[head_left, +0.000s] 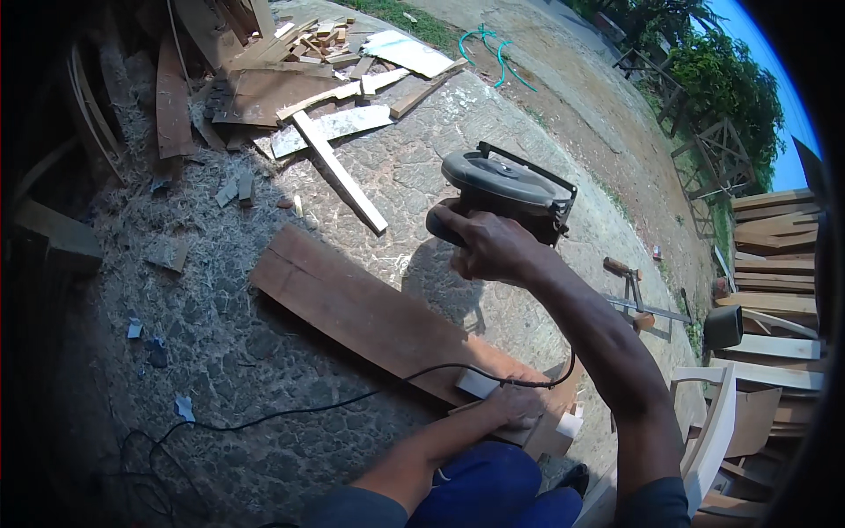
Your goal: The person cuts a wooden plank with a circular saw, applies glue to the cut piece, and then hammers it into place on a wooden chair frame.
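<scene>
Through the head camera I look down on a rough, grey stone-and-concrete floor (220, 352) in bright sun, with shade over its left side. The right hand (487, 245) is raised near the centre, its fingers closed around the handle of a dark grey handheld circular saw with a rounded guard and a flat metal base (503, 180). The saw is in the air, apart from the wood, and a shadow lies on the floor below it.

Under the saw and toward me, a long, flat, reddish-brown wooden plank (361, 308) runs diagonally from upper left to lower right. The left hand (518, 407) rests low at the plank's near end, just beside a small pale wooden block (476, 383); I cannot tell whether its fingers grip anything or only press down. A thin black power cord (308, 409) curves down by the right forearm, passes across the plank and trails off over the floor to the left.

The person's knees, in blue trousers (484, 488), show at the lower edge. At upper left I see a heap of wood offcuts (326, 44) — with pale shavings (207, 211) scattered nearby. To the right lie a few wooden-handled tools (627, 271), a pale curved wooden frame (711, 440) and stacked boards (775, 255). Farther off, a turquoise hose (502, 62) loops over bare ground.
</scene>
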Demonstrator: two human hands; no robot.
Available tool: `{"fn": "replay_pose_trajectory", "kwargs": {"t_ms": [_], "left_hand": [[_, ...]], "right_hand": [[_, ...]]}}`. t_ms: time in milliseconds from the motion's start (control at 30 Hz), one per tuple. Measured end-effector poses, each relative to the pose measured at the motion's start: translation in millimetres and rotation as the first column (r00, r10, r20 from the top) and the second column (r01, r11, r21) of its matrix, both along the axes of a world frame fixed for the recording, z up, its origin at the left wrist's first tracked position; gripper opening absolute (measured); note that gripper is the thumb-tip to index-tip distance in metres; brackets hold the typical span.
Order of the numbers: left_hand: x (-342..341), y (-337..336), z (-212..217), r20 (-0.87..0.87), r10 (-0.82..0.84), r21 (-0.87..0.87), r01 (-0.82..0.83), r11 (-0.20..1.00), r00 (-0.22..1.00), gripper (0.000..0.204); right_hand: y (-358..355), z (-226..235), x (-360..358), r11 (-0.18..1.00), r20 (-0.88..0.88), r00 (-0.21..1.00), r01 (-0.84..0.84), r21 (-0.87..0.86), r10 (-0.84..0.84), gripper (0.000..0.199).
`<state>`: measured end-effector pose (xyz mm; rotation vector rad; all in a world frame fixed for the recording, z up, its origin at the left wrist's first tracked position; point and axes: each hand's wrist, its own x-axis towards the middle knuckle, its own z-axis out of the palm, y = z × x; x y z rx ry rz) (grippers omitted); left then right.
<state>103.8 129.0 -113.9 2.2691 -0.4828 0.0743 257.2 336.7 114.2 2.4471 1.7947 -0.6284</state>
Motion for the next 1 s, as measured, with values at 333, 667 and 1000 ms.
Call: {"fn": "replay_pose_trajectory", "kwargs": {"t_ms": [333, 667, 1000], "left_hand": [[0, -7, -10, 0.193, 0.128, 0.177, -0.163, 0.971, 0.973, 0.034], [-24, 17, -11, 0.204, 0.132, 0.095, -0.154, 0.984, 0.970, 0.040], [-34, 18, 4, 0.108, -0.063, 0.103, 0.052, 0.993, 0.992, 0.049]], "right_hand": [[63, -124, -10, 0.953, 0.190, 0.976, -0.044, -0.301, 0.106, 0.029], [88, -181, -51, 0.985, 0.300, 0.946, -0.079, -0.152, 0.122, 0.023], [93, -218, -87, 0.932, 0.523, 0.783, -0.198, -0.303, 0.337, 0.033]]}}
